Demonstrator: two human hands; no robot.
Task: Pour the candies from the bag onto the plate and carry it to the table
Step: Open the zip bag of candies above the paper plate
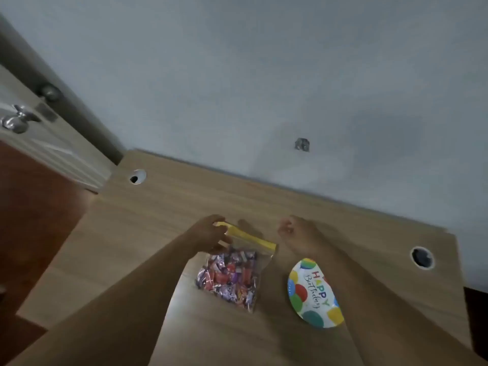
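On the wooden desk the left hand pinches the yellow zip strip at the left corner of the clear bag. The bag lies flat and is full of wrapped candies, red and purple. To its right the right hand hovers loosely curled, grasping nothing. Near it lies the paper plate, printed with "Happy Birthday", with nothing on it.

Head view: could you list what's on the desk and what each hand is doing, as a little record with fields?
surface: wooden desk
bag: clear, yellow zip strip, full of candies, lying flat
plate: "Happy Birthday" paper plate, bare, right of bag
left hand: pinching the bag's top corner
right hand: loosely curled, holds nothing, off the bag
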